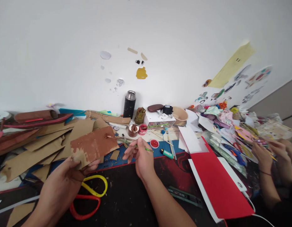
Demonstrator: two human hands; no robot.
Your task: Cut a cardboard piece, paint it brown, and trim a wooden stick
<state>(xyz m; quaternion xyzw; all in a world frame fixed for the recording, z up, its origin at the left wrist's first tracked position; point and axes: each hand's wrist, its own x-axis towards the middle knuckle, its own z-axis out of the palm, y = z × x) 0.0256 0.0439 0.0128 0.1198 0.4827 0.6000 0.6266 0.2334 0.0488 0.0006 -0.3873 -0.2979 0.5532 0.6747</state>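
My left hand grips the lower left corner of a cardboard piece, tilted up. Brown paint covers most of its face, and bare cardboard shows near my thumb. My right hand pinches a paintbrush with a green handle. The brush's tip touches or hovers just over the painted face near its right side; I cannot tell which. Beyond my right hand stand an open jar of brown paint and a small pot of red paint. A red-filled lid lies to the right.
Scissors with yellow and red handles lie below my left hand. Cardboard scraps pile up at left. A black flask stands by the wall. Red paper and a utility knife lie right, near another person's hands.
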